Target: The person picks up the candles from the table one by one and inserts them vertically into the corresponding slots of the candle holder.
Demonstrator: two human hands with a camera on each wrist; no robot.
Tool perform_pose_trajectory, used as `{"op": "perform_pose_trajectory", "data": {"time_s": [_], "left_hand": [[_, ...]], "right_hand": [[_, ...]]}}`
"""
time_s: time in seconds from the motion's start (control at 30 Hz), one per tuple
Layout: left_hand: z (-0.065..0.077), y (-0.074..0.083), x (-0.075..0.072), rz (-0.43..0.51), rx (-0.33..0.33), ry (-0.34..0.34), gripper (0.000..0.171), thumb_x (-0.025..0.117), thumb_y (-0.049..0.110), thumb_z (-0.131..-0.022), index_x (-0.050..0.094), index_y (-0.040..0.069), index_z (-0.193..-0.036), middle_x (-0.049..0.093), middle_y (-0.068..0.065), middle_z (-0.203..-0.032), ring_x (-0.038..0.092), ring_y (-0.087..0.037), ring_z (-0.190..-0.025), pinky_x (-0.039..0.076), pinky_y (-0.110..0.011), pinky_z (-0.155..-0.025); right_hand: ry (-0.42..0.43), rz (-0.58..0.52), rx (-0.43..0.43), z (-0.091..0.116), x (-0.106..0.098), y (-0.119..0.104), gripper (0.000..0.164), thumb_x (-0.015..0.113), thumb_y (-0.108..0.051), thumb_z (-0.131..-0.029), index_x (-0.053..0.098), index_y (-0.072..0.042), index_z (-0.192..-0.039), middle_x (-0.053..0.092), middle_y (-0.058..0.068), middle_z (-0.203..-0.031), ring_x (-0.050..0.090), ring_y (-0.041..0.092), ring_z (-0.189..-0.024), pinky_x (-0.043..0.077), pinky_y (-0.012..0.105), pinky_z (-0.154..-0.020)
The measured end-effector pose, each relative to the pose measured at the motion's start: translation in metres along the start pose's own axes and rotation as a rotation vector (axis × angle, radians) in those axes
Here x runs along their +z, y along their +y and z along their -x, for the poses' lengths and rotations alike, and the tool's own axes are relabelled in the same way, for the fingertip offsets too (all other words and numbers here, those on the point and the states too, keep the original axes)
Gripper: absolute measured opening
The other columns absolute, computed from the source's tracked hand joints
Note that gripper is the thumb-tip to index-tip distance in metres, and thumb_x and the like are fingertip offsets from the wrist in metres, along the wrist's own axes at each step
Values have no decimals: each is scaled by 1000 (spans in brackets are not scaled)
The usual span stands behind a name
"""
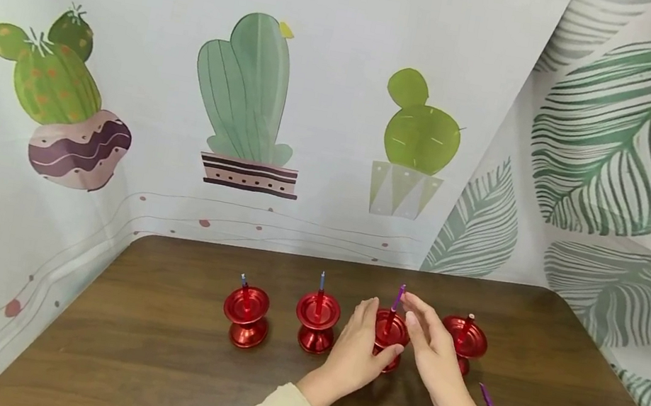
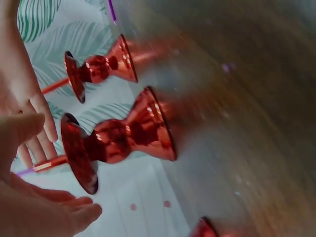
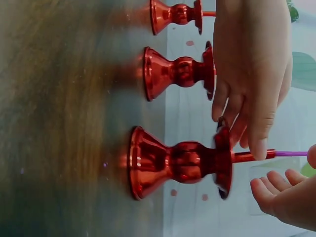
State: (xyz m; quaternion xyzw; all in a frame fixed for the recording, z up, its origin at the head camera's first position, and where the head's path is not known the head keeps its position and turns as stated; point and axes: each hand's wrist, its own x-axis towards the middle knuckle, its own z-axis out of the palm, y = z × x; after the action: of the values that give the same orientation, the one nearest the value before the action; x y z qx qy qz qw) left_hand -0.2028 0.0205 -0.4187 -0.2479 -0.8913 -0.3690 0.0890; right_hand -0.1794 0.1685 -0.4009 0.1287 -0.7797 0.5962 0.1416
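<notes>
A thin purple candle [image 1: 398,299] stands upright in the central tube of a shiny red candle holder [image 1: 397,337]. To the left of that holder, my left hand [image 1: 354,351] has its fingers spread and relaxed, with the thumb across the front of the holder. My right hand [image 1: 437,357] is at the right side, its fingertips close to the candle's upper part and fingers loosely extended. In the right wrist view, the left thumb comes near the red tube [image 3: 247,156], while the right fingers [image 3: 284,185] curve loosely beside the purple candle [image 3: 291,153].
Two more red holders with blue candles, the nearer holder [image 1: 318,313] and the far-left holder [image 1: 247,305], stand to the left. Another red holder [image 1: 473,339] is on the right. A purple candle [image 1: 488,404] lies on the brown table [image 1: 163,363]. A printed cloth [image 1: 338,126] hangs behind.
</notes>
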Motion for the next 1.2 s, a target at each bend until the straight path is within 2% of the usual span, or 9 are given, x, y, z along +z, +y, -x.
{"op": "perform_pose_trajectory", "data": {"time_s": [0.2,0.4,0.5,0.57,0.83,0.93,1.07,1.13,1.2], "left_hand": [[8,15,2,-51,95,173,68,71,25,-88,38,-3,-140,45,-18,-138,47,-31,-127,42,-46,-102],[15,29,9,-141,314,366,55,71,20,-87,46,2,-132,53,-11,-127,53,-23,-119,45,-37,-99],[16,37,13,-171,400,386,51,69,19,-88,48,3,-131,54,-8,-124,53,-19,-116,44,-33,-99],[15,42,16,-169,416,365,48,67,19,-90,48,3,-131,54,-6,-123,54,-17,-115,44,-30,-98],[1,54,37,-95,270,158,50,62,26,-94,45,3,-135,52,-5,-129,51,-14,-120,42,-27,-100],[-6,57,47,-44,199,89,55,64,27,-93,43,2,-138,49,-6,-133,49,-14,-123,42,-25,-101],[-15,61,58,12,131,18,62,65,27,-92,38,-1,-141,45,-11,-139,46,-17,-128,41,-27,-103],[-19,62,63,25,94,-6,67,66,28,-91,36,-2,-142,42,-13,-142,45,-20,-130,41,-30,-103],[-22,64,66,27,48,-27,71,67,30,-91,34,-2,-144,39,-13,-145,43,-22,-132,42,-31,-103]], "right_hand": [[37,72,-124,11,-16,-10,37,48,-10,-101,49,-1,-137,56,20,-131,52,-3,-117,40,8,-93],[146,218,-216,24,-41,-16,34,49,-2,-99,57,-7,-131,65,8,-122,56,-2,-113,38,8,-94],[195,257,-226,29,-55,-15,34,49,0,-99,58,-8,-130,66,-2,-121,57,-3,-112,39,8,-92],[232,281,-216,31,-64,-13,33,49,-1,-99,58,-7,-130,65,-7,-121,57,-5,-110,41,6,-88],[322,386,-129,35,-95,10,28,52,-10,-99,61,0,-124,60,-29,-114,50,-19,-104,38,0,-82],[295,479,-79,38,-105,23,28,54,-13,-98,62,0,-122,64,-19,-113,50,-18,-99,39,2,-77],[162,600,40,44,-114,37,33,54,-17,-99,57,4,-125,61,25,-122,59,30,-113,49,43,-87],[68,642,89,45,-116,43,38,52,-18,-100,53,9,-126,48,38,-127,47,55,-115,43,64,-85],[-17,666,129,46,-116,47,43,52,-20,-100,49,13,-128,40,42,-131,38,64,-115,36,73,-84]]}}
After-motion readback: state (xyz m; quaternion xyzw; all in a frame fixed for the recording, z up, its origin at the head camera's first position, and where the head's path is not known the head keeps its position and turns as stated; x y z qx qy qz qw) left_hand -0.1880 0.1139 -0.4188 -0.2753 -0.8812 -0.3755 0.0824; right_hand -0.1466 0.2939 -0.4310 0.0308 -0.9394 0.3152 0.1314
